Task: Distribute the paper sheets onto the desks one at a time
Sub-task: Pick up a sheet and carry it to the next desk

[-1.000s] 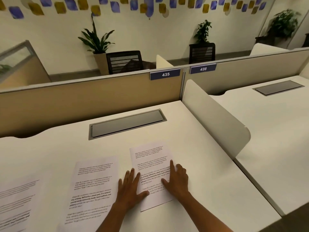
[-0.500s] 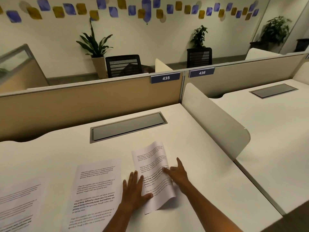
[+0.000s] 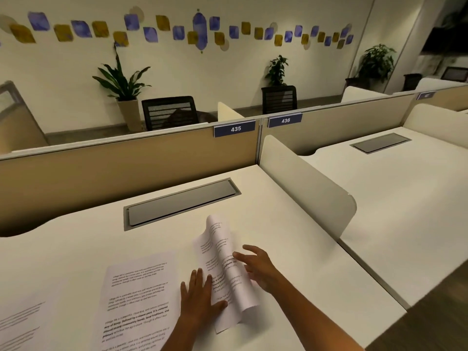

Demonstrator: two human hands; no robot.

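A: Nearest first — where are the hands sitting?

B: The left hand (image 3: 200,297) is lying flat, fingers spread, pinning the near left part of the stack (image 3: 225,272) to the desk (image 3: 291,249). The right hand (image 3: 258,268) is working at the stack's right side, fingers loosely curled under the top sheet (image 3: 238,282), which is curling up and over toward the left. It is cupping rather than pinching, as far as I can tell.

A: And the stack's long axis?

B: It is running away from the person, leaning slightly left, directly ahead of both hands. The right hand is the nearer one to the free edge — I judge it is the one lifting.

A: What is crowding it?

B: A placed sheet (image 3: 136,300) is lying just left of the left hand, and another sheet (image 3: 20,325) is showing at the far left edge. The divider (image 3: 304,188) is standing to the right.

A: Open room?

B: Beyond the divider, the next desk (image 3: 405,198) is lying bare, right and farther off. The lifted sheet is probably heading there, over or around that divider.
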